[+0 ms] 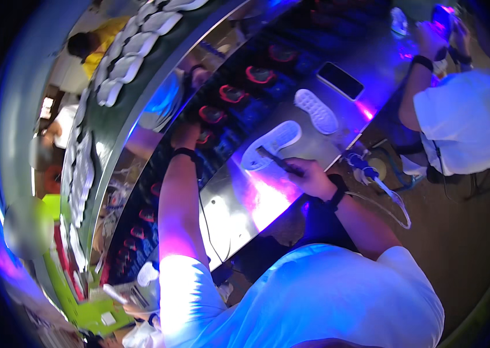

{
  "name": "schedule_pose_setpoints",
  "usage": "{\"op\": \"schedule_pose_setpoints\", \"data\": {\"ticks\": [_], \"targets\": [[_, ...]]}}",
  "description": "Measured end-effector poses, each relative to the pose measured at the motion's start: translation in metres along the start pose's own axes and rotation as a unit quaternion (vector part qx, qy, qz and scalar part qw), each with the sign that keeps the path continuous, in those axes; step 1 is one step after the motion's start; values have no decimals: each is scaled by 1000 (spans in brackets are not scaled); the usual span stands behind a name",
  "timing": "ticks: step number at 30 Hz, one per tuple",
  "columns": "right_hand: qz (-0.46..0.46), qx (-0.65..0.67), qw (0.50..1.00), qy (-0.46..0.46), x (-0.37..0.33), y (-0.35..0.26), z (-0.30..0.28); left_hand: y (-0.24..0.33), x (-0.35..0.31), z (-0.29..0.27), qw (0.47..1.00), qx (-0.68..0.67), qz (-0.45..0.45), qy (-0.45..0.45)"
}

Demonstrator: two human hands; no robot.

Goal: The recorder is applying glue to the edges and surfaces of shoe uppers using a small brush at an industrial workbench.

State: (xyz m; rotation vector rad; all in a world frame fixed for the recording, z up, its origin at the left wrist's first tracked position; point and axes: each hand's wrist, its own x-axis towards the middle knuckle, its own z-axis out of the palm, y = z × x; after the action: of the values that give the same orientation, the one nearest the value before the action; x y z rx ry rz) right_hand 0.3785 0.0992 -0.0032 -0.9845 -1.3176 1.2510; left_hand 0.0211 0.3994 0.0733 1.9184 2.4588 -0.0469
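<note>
Metal bench [221, 211], blue-purple lt. R hand [311, 177]: closed on brush-like tool [280, 162], at white sole [279, 138] on bench. L hand [186, 134]: by red-rimmed dark items [212, 114], grip can't tell. Any mkgs too small to read.

a slim dark tool [277, 160] slants over a flat-lying white sole [280, 137].

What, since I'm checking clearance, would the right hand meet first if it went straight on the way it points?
Likely the nearer white sole: the tip of the tool in the right hand overlaps it in view, though depth is unclear and I can't tell whether they touch.
</note>
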Motion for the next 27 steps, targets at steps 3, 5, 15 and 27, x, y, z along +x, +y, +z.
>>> {"op": "schedule_pose_setpoints", "data": {"ticks": [3,5,15,27], "targets": [[6,-58,998,11,0,3,-8,9,13,21,992,-90,-20,-86],[13,-62,998,23,-3,-1,-14,25,-15,3,956,-237,-43,-169],[104,53,993,-30,-7,-27,-27,-68,-217,2,712,-685,2,-152],[35,-71,995,-57,-52,-140,32,-34,-408,-48,751,-443,333,359]]}}
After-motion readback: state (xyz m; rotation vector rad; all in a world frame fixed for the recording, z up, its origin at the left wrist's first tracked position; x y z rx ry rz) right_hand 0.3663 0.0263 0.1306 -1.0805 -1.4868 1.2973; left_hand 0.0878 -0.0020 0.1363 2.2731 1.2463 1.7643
